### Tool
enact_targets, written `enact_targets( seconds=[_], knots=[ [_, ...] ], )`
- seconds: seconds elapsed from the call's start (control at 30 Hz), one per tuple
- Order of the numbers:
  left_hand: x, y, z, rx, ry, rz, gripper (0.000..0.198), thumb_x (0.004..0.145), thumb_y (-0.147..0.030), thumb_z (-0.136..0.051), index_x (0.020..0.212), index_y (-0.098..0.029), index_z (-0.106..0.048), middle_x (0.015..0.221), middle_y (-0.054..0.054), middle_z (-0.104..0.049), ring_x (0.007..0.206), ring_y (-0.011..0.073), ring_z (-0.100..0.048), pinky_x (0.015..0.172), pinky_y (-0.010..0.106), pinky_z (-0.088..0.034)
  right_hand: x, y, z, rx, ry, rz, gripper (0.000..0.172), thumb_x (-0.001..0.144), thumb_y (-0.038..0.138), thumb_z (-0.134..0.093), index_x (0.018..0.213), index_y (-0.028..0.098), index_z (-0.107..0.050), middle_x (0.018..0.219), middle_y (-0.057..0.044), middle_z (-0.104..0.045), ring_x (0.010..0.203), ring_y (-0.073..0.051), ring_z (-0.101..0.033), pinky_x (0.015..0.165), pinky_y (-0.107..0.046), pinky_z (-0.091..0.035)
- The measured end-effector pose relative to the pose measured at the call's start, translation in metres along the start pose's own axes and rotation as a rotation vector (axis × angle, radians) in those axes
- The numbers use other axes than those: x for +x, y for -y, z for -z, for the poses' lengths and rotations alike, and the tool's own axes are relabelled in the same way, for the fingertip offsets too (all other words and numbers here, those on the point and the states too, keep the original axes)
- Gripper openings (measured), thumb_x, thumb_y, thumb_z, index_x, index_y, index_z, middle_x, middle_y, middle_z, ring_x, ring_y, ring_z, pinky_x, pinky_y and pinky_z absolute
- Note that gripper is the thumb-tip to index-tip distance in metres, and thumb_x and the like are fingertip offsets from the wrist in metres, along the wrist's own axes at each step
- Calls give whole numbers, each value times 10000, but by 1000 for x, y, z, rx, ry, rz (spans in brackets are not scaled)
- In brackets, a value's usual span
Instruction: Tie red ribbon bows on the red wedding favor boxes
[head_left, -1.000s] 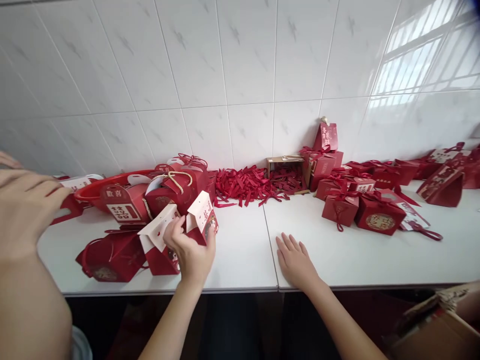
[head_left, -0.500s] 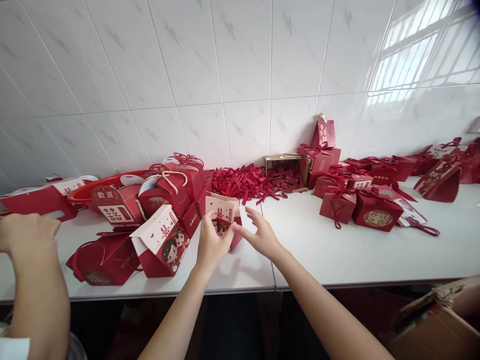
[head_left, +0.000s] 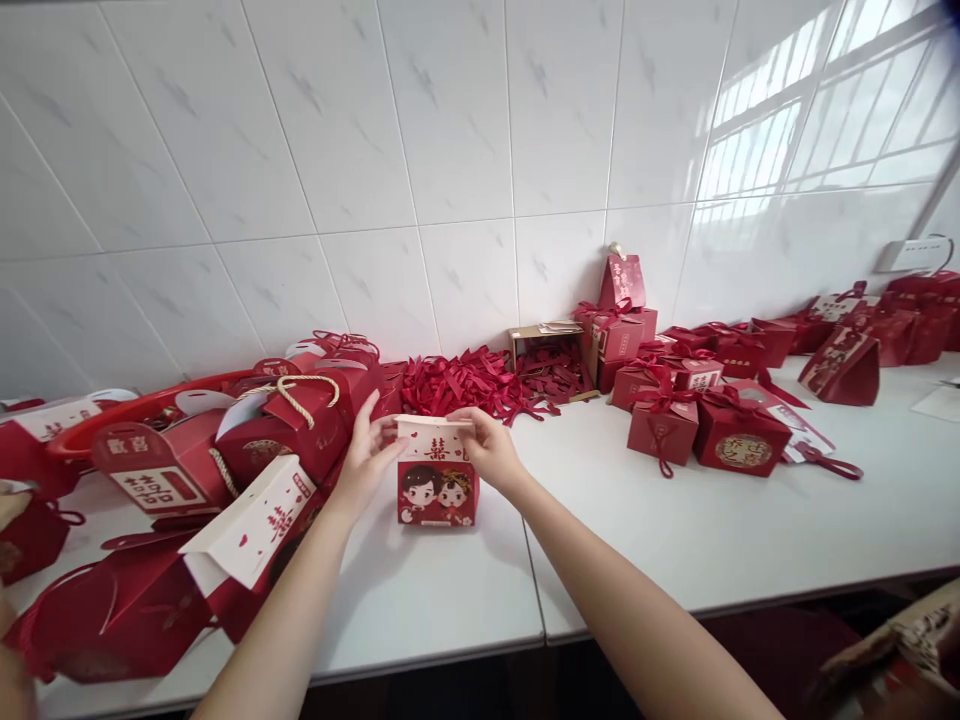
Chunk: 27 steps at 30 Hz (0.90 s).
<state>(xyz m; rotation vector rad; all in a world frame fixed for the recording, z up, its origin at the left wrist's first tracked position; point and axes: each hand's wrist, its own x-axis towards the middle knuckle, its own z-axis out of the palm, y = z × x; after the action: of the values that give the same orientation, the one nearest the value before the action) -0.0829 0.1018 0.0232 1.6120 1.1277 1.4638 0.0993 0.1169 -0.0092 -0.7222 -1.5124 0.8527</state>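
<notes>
I have one box (head_left: 437, 492) in my two hands. My left hand (head_left: 365, 460) is nearly closed on the left side of its white top, with the thumb in front. My right hand (head_left: 491, 452) pinches the right side of the same top. The box stands upright on the bench (head_left: 712, 540), near me, and two cartoon faces show on its front.

One more white-topped box (head_left: 259, 515) is to the left, tilted. Lots of red boxes (head_left: 300, 435) sit in a heap on the left, too jumbled for me to count. One red tub (head_left: 105, 425) is behind them.

On the far side are one pile of ribbons (head_left: 465, 382) and, just right of it, one open carton (head_left: 523, 332) with more inside. On the right, two tied boxes (head_left: 742, 440) stand side by side. Past them, one little box (head_left: 627, 282) sits on one bigger box (head_left: 632, 336).
</notes>
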Motion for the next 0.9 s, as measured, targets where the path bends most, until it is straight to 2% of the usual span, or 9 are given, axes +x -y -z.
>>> enact_targets(
  seconds=[0.07,0.13,0.23,0.3,0.37,0.47,0.57,0.73,0.9],
  knots=[
    [6,1,-6,-51,118,32,785,711,-313,-669,1414,-283,-320,1031,34,-638,959,212,-611,851,344,-482,5,-2,13,9,26,-19,238,777,134,-468,928,200,-639,928,-26,-667,760,-147,-609,693,-280,-498],
    [10,7,-14,-82,177,62,594,699,-316,-661,1265,-254,-495,901,9,-656,838,199,-619,780,318,-484,9,-4,27,7,80,-56,198,775,157,-491,889,183,-650,936,-41,-680,812,-156,-626,718,-285,-510],
    [13,27,-24,-69,115,100,163,646,-291,-636,775,-192,-638,715,-11,-616,698,169,-569,690,273,-453,12,-10,48,-28,213,-148,171,778,254,-567,874,163,-676,838,-50,-698,735,-164,-647,644,-293,-530],
    [13,42,-30,-65,89,154,100,611,-278,-600,583,-182,-589,631,-12,-582,641,157,-535,647,262,-433,13,-19,62,-76,290,-205,215,739,298,-648,906,171,-693,833,-46,-708,718,-171,-660,624,-295,-540],
    [13,56,-34,-77,98,233,102,579,-281,-570,549,-184,-574,570,-20,-557,580,153,-516,596,262,-418,15,-33,77,-154,277,-240,262,760,301,-637,994,195,-684,946,-51,-710,806,-181,-672,683,-310,-549],
    [12,69,-40,-103,159,346,130,532,-285,-553,570,-172,-604,524,-21,-553,511,155,-505,536,266,-399,21,-62,96,-348,84,-272,372,901,199,-334,1149,170,-610,1147,-117,-643,993,-219,-633,827,-423,-516],
    [12,74,-44,-124,195,382,159,538,-288,-570,563,-151,-646,566,6,-604,560,161,-537,576,263,-413,28,-87,106,-561,-29,-234,473,850,50,-256,1167,120,-600,1255,-174,-574,1167,-267,-522,977,-526,-392],
    [11,76,-48,-154,209,387,213,632,-345,-614,561,-153,-674,618,16,-641,636,166,-572,658,260,-432,40,-107,105,-771,145,-71,528,723,-40,-450,1130,222,-661,1250,-67,-621,1205,-233,-478,1048,-416,-338],
    [11,77,-49,-188,219,424,214,628,-355,-645,575,-150,-678,586,11,-635,586,158,-564,619,260,-429,43,-111,106,-896,222,-51,456,788,22,-454,1170,182,-645,1149,-102,-666,1091,-238,-559,946,-362,-415]
  ],
)
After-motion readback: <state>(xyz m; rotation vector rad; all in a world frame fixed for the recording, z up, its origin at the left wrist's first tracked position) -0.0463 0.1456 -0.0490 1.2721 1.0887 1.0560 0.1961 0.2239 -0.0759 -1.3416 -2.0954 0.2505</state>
